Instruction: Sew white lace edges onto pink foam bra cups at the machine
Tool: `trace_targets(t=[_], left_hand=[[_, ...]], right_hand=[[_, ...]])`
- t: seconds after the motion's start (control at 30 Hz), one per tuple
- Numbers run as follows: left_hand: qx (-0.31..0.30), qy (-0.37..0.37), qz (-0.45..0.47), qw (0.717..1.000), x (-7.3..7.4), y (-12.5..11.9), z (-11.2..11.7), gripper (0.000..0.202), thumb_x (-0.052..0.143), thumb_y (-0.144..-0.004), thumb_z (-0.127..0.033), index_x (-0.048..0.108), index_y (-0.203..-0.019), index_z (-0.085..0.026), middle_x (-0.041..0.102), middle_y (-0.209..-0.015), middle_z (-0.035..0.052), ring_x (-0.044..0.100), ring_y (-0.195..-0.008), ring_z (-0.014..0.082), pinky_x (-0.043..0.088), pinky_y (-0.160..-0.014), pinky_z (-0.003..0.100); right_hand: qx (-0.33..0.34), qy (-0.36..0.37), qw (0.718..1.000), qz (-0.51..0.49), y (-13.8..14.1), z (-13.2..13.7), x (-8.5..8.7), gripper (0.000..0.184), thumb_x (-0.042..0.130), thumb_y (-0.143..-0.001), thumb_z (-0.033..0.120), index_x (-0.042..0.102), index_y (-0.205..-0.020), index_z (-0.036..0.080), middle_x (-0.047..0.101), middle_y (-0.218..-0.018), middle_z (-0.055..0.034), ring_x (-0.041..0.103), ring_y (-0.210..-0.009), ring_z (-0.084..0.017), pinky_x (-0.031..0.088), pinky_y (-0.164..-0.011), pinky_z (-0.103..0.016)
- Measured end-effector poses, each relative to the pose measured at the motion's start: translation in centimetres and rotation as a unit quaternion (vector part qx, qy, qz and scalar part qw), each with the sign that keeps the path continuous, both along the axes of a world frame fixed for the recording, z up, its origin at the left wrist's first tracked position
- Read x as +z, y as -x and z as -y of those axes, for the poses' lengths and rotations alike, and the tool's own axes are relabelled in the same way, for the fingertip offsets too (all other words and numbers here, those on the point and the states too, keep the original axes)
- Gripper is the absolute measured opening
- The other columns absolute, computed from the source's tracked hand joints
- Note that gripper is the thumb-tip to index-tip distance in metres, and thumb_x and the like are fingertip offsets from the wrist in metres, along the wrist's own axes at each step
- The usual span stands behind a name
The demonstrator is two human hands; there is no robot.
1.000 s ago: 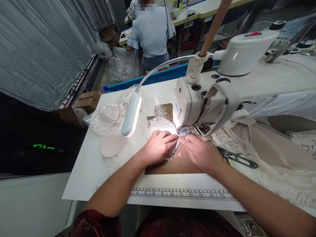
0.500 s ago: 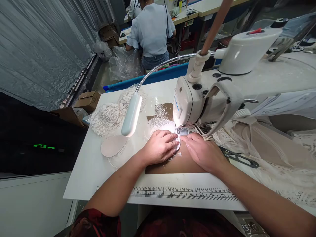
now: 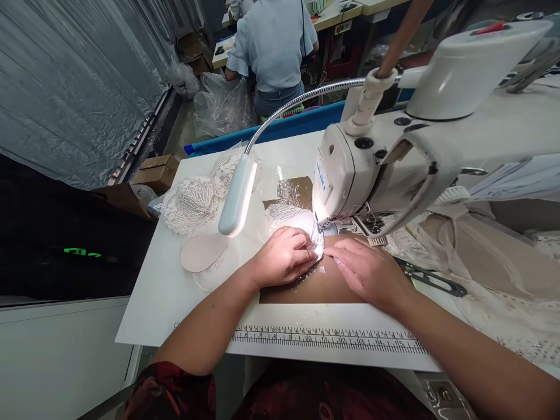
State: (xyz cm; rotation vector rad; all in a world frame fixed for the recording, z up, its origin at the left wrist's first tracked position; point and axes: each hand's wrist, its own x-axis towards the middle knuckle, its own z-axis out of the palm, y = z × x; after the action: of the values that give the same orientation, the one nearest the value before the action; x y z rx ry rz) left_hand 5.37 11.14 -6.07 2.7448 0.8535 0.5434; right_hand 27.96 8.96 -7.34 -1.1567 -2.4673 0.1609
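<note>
A white lace bra cup (image 3: 318, 240) lies under the needle area of the white sewing machine (image 3: 339, 169), lit by the lamp. My left hand (image 3: 284, 256) is closed on the cup's near edge, thumb and fingers pressed together on the lace. From the other side, my right hand (image 3: 367, 269) rests low over the brown board (image 3: 306, 291), fingers stretched out. Its index fingertip touches the lace edge, and the thumb looks apart from it. My left hand covers part of the cup, and the needle tip is hard to make out.
Lace cups (image 3: 192, 201) and a smooth beige cup (image 3: 203, 252) lie left of a gooseneck lamp (image 3: 238, 195). A printed ruler (image 3: 328, 339) runs along the table front. Right are a dark slotted metal piece (image 3: 433, 277) and lace fabric (image 3: 494, 251). A co-worker (image 3: 275, 52) sits beyond.
The view has shifted slightly. The lace edge has turned a little between my hands. My left fingers have drawn together nearer the edge, and my right fingertips have moved back from the needle area.
</note>
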Motion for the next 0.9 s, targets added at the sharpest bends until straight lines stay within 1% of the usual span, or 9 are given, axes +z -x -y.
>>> trace_targets(t=[0.2,0.33,0.5,0.57,0.73,0.83,0.9], left_hand=[[0.018,0.0,0.004,1.0,-0.14,-0.1,-0.04,0.025,0.046,-0.094,-0.03,0.066,-0.086,-0.017,0.062,-0.087,0.0077,0.055,-0.096,0.0191,0.044,-0.086,0.036],[0.019,-0.002,0.002,1.0,-0.08,-0.1,-0.05,0.023,0.046,-0.094,-0.029,0.064,-0.086,-0.016,0.063,-0.089,0.0075,0.055,-0.095,0.0187,0.044,-0.086,0.035],[0.023,-0.005,0.002,1.0,-0.14,-0.07,-0.11,0.023,0.046,-0.093,-0.028,0.064,-0.084,-0.016,0.062,-0.087,0.0075,0.055,-0.094,0.019,0.044,-0.084,0.035],[0.022,-0.006,0.002,1.0,-0.22,-0.06,-0.1,0.024,0.046,-0.094,-0.028,0.066,-0.086,-0.017,0.062,-0.088,0.0078,0.055,-0.094,0.0195,0.044,-0.084,0.035],[0.008,-0.015,-0.004,1.0,-0.34,-0.1,0.02,0.024,0.047,-0.094,-0.033,0.066,-0.103,-0.021,0.06,-0.087,0.0065,0.054,-0.093,0.0186,0.042,-0.085,0.035],[0.001,-0.023,-0.011,1.0,-0.21,-0.22,0.08,0.024,0.047,-0.094,-0.031,0.067,-0.103,-0.022,0.06,-0.084,0.006,0.053,-0.09,0.0179,0.041,-0.083,0.036],[-0.001,-0.03,-0.013,0.999,-0.08,-0.32,0.11,0.025,0.046,-0.095,-0.03,0.067,-0.102,-0.021,0.06,-0.084,0.0061,0.052,-0.088,0.0179,0.041,-0.082,0.036]], right_hand=[[0.027,-0.011,0.999,0.028,-0.06,-0.06,0.01,0.036,0.041,-0.085,0.009,0.07,-0.104,0.019,0.063,-0.081,-0.0056,0.053,-0.073,-0.016,0.037,-0.064,-0.028],[0.042,0.003,0.999,0.032,-0.16,-0.19,0.05,0.036,0.04,-0.086,0.011,0.07,-0.103,0.021,0.061,-0.08,-0.0058,0.05,-0.072,-0.016,0.034,-0.062,-0.028],[0.06,0.009,0.998,0.022,-0.57,-0.2,-0.29,0.035,0.038,-0.088,0.013,0.069,-0.101,0.021,0.06,-0.081,-0.0059,0.048,-0.071,-0.016,0.033,-0.063,-0.028],[0.064,0.01,0.998,0.021,-0.67,-0.19,-0.37,0.034,0.037,-0.089,0.013,0.069,-0.1,0.021,0.059,-0.081,-0.0059,0.048,-0.071,-0.016,0.033,-0.063,-0.028],[0.059,0.01,0.998,0.014,-0.67,-0.16,-0.49,0.033,0.038,-0.09,0.015,0.069,-0.1,0.021,0.06,-0.08,-0.0056,0.049,-0.07,-0.016,0.034,-0.064,-0.028],[0.051,0.009,0.999,0.001,-0.65,-0.17,-0.7,0.035,0.035,-0.092,0.017,0.069,-0.098,0.02,0.061,-0.079,-0.0055,0.049,-0.068,-0.015,0.035,-0.062,-0.028],[0.039,0.013,0.999,-0.011,-0.61,-0.22,-0.78,0.035,0.035,-0.091,0.018,0.069,-0.101,0.02,0.062,-0.08,-0.0056,0.051,-0.069,-0.016,0.036,-0.061,-0.028]])
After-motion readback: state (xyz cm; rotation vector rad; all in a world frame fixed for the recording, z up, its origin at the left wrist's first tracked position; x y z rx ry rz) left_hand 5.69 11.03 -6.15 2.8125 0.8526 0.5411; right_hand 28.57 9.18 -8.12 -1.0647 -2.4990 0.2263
